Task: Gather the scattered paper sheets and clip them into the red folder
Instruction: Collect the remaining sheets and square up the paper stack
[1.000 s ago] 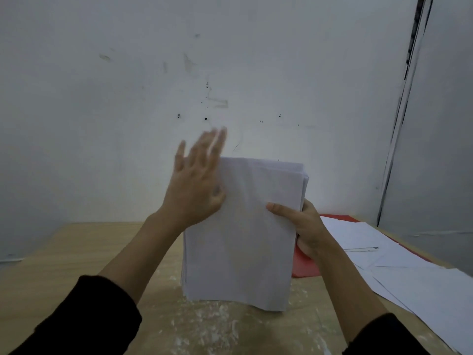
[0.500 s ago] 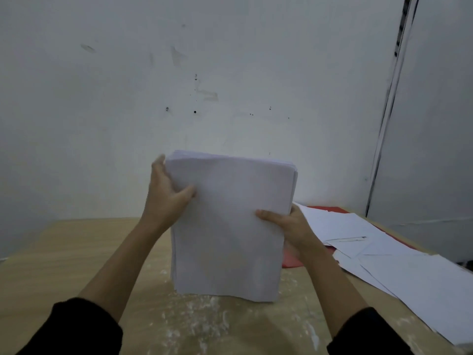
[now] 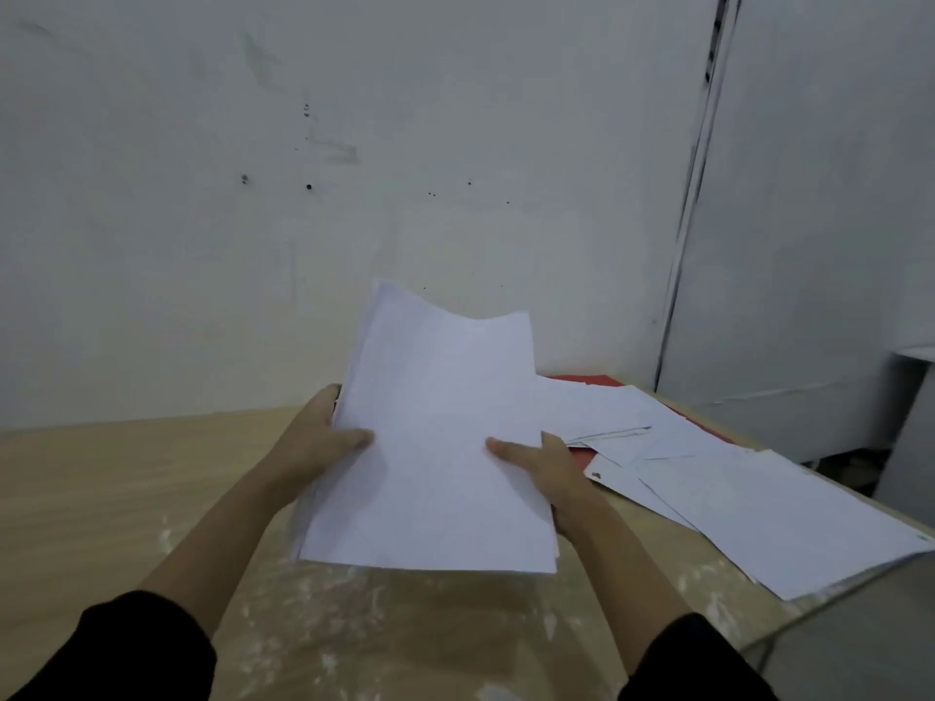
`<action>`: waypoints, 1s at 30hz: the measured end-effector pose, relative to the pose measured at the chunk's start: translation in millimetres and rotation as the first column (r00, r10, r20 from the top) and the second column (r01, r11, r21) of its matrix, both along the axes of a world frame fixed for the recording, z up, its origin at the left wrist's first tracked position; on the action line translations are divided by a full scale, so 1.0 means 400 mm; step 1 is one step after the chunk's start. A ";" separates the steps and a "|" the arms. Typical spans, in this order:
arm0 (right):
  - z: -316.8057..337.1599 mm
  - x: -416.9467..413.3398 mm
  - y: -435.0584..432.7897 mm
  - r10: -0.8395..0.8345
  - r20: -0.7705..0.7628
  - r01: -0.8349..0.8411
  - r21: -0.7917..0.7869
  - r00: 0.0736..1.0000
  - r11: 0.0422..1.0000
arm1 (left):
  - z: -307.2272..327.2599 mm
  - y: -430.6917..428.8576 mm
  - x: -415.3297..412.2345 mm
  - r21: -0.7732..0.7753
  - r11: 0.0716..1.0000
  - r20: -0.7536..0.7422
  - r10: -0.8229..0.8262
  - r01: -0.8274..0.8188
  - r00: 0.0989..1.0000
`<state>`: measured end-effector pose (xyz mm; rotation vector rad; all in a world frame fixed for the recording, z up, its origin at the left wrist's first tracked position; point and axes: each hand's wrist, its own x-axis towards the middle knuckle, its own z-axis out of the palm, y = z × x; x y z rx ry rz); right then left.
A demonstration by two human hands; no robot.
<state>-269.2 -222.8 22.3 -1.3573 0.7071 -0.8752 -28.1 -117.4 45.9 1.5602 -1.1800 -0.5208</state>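
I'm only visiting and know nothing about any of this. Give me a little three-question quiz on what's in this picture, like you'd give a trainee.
1. True or false: the left hand and the right hand both grip the stack of white paper sheets.
2. Where is the flat red folder? A) under the loose white sheets on the right; B) in the left hand; C) on the floor.
3. Fill in: the person's long sleeves are ____.
Key: 1 true; 2 A; 3 black.
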 end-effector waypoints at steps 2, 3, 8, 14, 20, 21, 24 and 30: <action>0.002 -0.066 -0.018 0.018 0.029 -0.021 0.105 0.999 0.994 | 0.003 -0.039 -0.045 0.023 0.997 -0.131 -0.068 0.071 0.989; 0.000 -0.097 -0.025 0.031 0.042 -0.037 0.157 0.999 0.987 | 0.000 -0.060 -0.071 0.034 0.995 -0.175 -0.083 0.090 0.981; -0.034 -0.252 -0.081 -0.031 -0.051 0.041 0.208 0.998 0.977 | -0.046 -0.194 -0.224 0.090 0.986 -0.173 -0.125 0.143 0.977; -0.055 -0.410 -0.150 -0.240 -0.119 0.260 0.215 0.964 0.941 | -0.127 -0.367 -0.370 0.143 0.968 -0.093 -0.197 0.208 0.976; -0.063 -0.554 -0.209 -0.366 -0.194 0.408 0.264 0.910 0.874 | -0.181 -0.510 -0.374 0.087 0.995 0.604 -0.021 -0.040 0.796; -0.068 -0.569 -0.214 -0.379 -0.215 0.428 0.269 0.900 0.863 | -0.187 -0.527 -0.366 0.098 0.993 0.699 -0.018 -0.072 0.715; -0.090 -0.611 -0.231 -0.399 -0.267 0.468 0.289 0.877 0.835 | -0.204 -0.580 -0.357 0.168 0.982 0.884 -0.112 -0.085 0.453; -0.112 -0.642 -0.248 -0.376 -0.253 0.448 0.362 0.891 0.817 | -0.214 -0.624 -0.357 0.177 0.969 0.978 -0.154 -0.171 0.141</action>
